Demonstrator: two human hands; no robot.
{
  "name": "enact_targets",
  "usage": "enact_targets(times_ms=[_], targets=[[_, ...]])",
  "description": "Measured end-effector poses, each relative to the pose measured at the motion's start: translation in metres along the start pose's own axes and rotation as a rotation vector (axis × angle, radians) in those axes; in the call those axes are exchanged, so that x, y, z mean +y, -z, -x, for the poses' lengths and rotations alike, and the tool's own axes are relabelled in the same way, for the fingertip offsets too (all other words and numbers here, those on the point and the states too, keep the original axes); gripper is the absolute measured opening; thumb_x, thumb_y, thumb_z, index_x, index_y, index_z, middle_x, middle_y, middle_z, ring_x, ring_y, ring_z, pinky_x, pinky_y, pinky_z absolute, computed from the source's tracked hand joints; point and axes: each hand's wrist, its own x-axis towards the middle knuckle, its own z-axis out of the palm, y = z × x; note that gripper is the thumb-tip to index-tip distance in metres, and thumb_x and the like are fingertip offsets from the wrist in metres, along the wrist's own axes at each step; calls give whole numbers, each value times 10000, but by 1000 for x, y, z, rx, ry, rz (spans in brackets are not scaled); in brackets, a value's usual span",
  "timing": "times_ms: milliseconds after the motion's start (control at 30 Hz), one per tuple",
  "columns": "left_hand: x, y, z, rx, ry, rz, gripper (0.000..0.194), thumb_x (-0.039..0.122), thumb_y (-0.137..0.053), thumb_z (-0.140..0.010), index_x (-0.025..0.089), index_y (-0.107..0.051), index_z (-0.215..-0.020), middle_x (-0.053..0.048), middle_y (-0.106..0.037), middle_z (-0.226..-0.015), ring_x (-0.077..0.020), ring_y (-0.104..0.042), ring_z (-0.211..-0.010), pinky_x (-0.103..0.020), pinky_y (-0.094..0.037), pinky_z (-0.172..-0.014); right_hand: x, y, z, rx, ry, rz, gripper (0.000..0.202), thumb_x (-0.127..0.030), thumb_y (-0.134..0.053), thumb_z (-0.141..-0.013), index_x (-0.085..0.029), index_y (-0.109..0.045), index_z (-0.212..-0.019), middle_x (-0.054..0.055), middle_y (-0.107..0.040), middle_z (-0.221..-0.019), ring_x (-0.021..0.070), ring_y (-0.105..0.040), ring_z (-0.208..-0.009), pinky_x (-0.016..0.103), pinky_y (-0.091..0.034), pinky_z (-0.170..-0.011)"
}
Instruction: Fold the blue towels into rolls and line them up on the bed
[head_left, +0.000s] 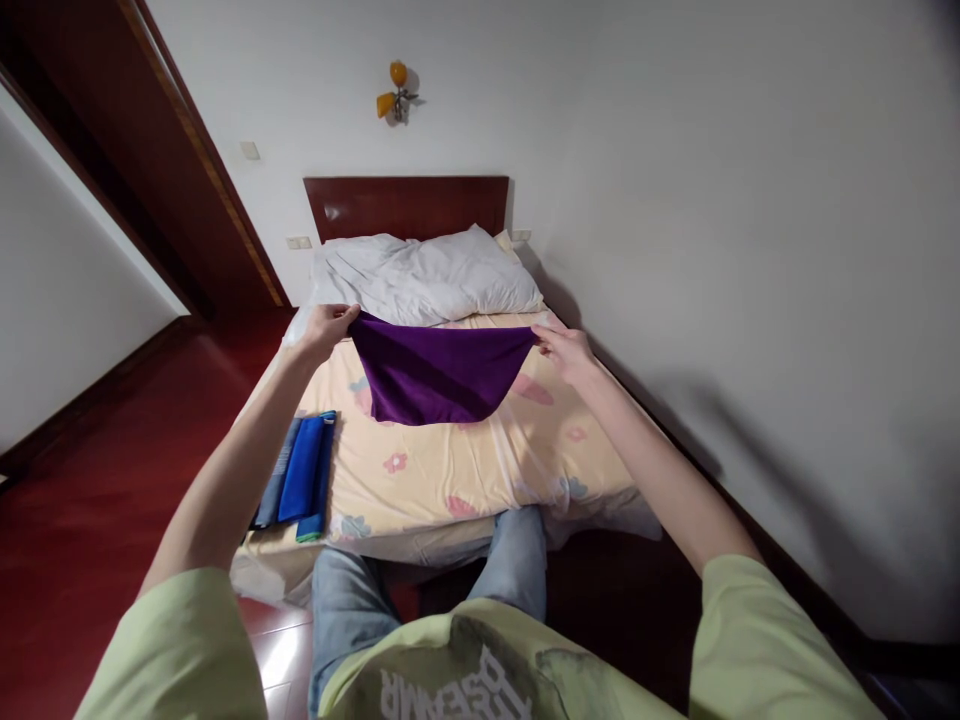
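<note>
A purple cloth, perhaps a towel, is stretched between my two hands above the bed. My left hand pinches its upper left corner, and my right hand grips the upper right one. The cloth's upper edge sags slightly and its lower part hangs toward the bed. Below my left forearm, several folded blue and grey cloths lie side by side on the bed's front left corner. My left forearm hides part of them.
The bed carries a cream floral sheet. White pillows lie against the dark red headboard. A wall stands close along the bed's right side, with a lamp above the headboard. Reddish floor runs along the left.
</note>
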Motion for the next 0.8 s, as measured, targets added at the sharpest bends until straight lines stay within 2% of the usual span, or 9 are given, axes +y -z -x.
enact_targets(times_ms=[167, 400, 500, 600, 800], targets=[[-3, 1, -7, -87, -29, 56, 269, 384, -763, -765, 120, -713, -757, -43, -663, -693, -149, -628, -648, -269, -533, -678, 8, -2, 5, 17, -52, -172, 255, -126, -909, -577, -151, -662, -634, 3, -674, -635, 84, -569, -587, 192, -393, -512], [0, 0, -12, -10, -3, -92, 210, 323, -764, -721, 116, -743, -746, -18, -610, -589, -119, -515, -543, -230, -419, -540, 17, 5, 5, 11, -85, -154, 448, -144, -945, -480, -198, -519, -608, -30, -642, -635, 100, -600, -631, 178, -368, -481], [-2, -1, -14, 19, -47, -133, 216, 318, -760, -711, 111, -749, -770, -22, -617, -600, -121, -515, -547, -232, -417, -533, 18, 7, 4, -9, -99, -142, 402, -128, -920, -484, -195, -563, -656, -51, -616, -627, 80, -579, -609, 171, -359, -483], [-2, -3, -15, -1, -73, -129, 207, 303, -751, -720, 106, -745, -784, -26, -611, -603, -124, -534, -548, -239, -447, -550, 19, 10, 4, -20, -116, -143, 347, -102, -893, -498, -186, -631, -709, -48, -624, -630, 71, -571, -602, 161, -365, -492], [12, -8, -7, -27, -72, -84, 271, 282, -779, -715, 91, -742, -902, -46, -656, -662, -136, -607, -603, -291, -548, -670, 20, 18, 3, -76, -87, -40, 351, -130, -880, -525, -178, -750, -848, -18, -685, -682, 80, -568, -591, 191, -425, -510]])
